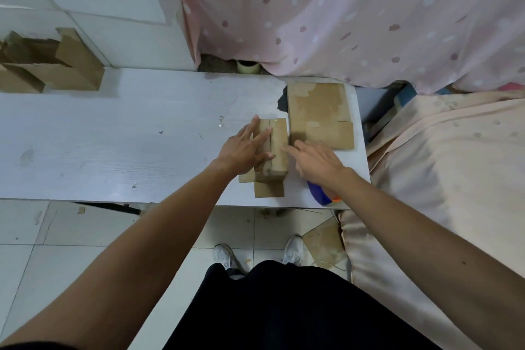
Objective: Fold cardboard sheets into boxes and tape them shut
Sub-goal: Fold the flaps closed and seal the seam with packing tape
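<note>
A small brown cardboard box [277, 148] stands on the white table [113, 136], its two top flaps folded down and meeting along a middle seam. One end flap lies open toward me. My left hand [244, 150] presses flat on the left top flap with straight fingers. My right hand [315, 160] hovers at the box's right side, fingers extended, its fingertips at the box's right edge. Just behind and to the right lies a stack of flat cardboard sheets [318, 113]. A blue and orange tape dispenser [322, 196] peeks out under my right wrist.
Folded cardboard boxes [56, 68] sit at the table's far left. A tape roll [248, 66] stands behind the table under a pink dotted curtain [355, 14]. A bed with peach bedding [440, 179] borders the right. A cardboard scrap [324, 241] lies on the tiled floor near my shoes.
</note>
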